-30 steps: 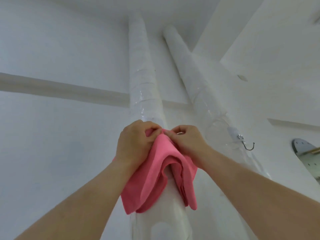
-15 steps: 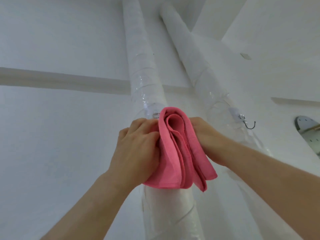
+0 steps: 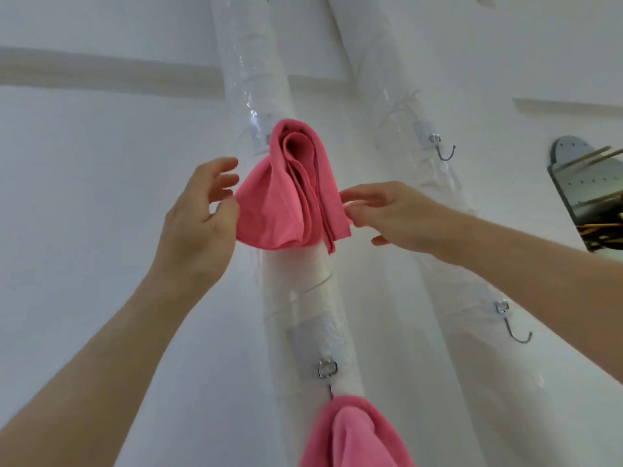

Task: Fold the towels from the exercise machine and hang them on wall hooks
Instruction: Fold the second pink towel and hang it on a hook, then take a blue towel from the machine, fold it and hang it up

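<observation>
High on the nearer white pipe, a folded pink towel, draped over a hook hidden behind its top fold, only the stick-on pad showing beside it. At its left edge, left hand, fingers spread and loosely bent, thumb touching the cloth, gripping nothing. At its right edge, right hand, fingers nearly straight, tips just brushing the layers, likewise holding nothing. Probably soft, light and limp; several layers thick, so apt to slump or slide off the hook if nudged. Best taken by pinching all layers together near the top fold, never by one loose corner. Lower on the same pipe, a second pink towel hanging from the lower hook. On the farther pipe, two bare hooks. At the far right, a grey perforated holder with wooden sticks in it, partly cut off.
</observation>
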`<state>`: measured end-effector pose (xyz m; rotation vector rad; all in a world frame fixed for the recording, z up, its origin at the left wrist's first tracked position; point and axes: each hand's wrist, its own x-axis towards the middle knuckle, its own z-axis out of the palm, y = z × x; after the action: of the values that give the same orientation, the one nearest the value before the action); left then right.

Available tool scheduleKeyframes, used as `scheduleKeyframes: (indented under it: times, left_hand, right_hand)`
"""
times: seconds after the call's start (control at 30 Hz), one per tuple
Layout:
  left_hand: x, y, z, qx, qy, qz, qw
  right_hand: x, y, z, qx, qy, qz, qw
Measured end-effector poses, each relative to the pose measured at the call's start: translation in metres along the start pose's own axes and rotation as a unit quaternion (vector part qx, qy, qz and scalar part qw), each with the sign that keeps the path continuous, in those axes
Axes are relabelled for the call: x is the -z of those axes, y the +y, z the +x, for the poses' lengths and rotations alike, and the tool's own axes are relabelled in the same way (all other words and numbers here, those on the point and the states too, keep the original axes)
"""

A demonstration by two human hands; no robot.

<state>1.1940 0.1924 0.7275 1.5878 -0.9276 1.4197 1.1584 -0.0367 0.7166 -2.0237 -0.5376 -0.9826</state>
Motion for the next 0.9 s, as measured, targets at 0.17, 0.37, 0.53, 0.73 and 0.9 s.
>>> scheduleKeyframes:
  times: [0.17,0.37,0.53,0.73,0.9]
  left_hand:
    - [0.015,0.041,-0.042,-0.073,0.034,0.034,0.996]
    - [-0.004,0.089,-0.139,-0.011,-0.247,0.032,0.968]
    - [-0.030,0.103,-0.234,0.036,-0.422,-0.022,0.905]
    - [-0.042,0.133,-0.344,0.068,-0.535,-0.143,0.830]
    - [-0.037,0.172,-0.466,0.171,-0.620,-0.235,0.728]
  right_hand:
    - [0.012,-0.001,-0.050,-0.020,-0.044,-0.036,0.998]
    - [0.002,0.015,-0.136,-0.081,-0.232,-0.153,0.957]
    - [-0.012,0.037,-0.226,-0.176,-0.331,-0.193,0.907]
    - [-0.023,0.040,-0.351,-0.308,-0.333,-0.219,0.864]
    - [-0.039,0.047,-0.498,-0.481,-0.174,-0.159,0.845]
